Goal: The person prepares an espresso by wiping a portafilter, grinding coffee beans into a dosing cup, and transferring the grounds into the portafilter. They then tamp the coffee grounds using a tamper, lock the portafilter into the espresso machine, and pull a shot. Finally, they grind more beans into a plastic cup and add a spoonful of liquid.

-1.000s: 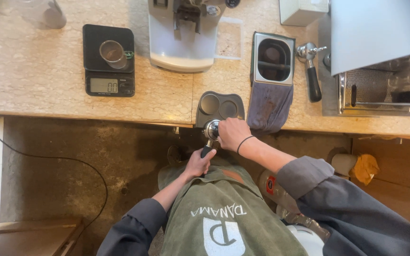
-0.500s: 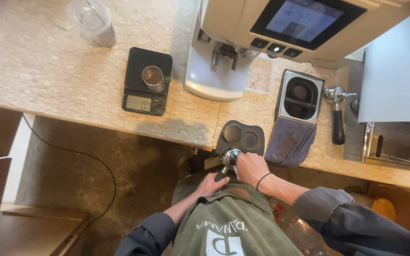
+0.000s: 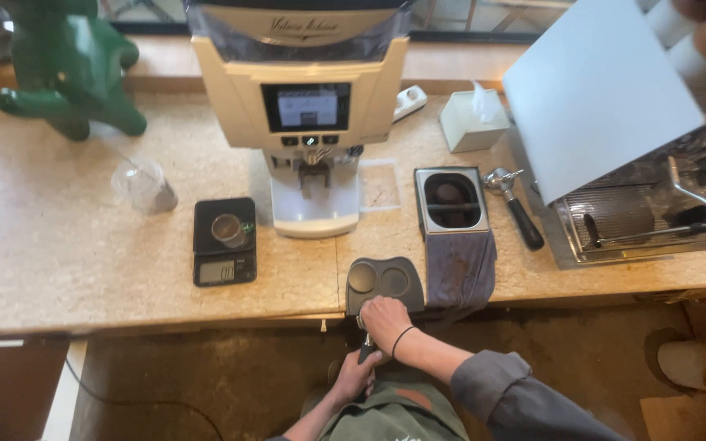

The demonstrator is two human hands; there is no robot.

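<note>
Right hand (image 3: 386,317) cupped over a metal portafilter basket, just below the dark rubber tamping mat (image 3: 383,282); left hand (image 3: 359,374) gripping the black portafilter handle (image 3: 367,353) below the mat.

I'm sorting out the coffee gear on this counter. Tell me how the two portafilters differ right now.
The held portafilter is gripped at the counter edge: left hand on its handle, right hand covering its basket. The spare portafilter lies untouched on the counter beside the knock box, its metal head fully visible. The held one points toward the person; the spare lies diagonally. Both have dark handles.
</note>
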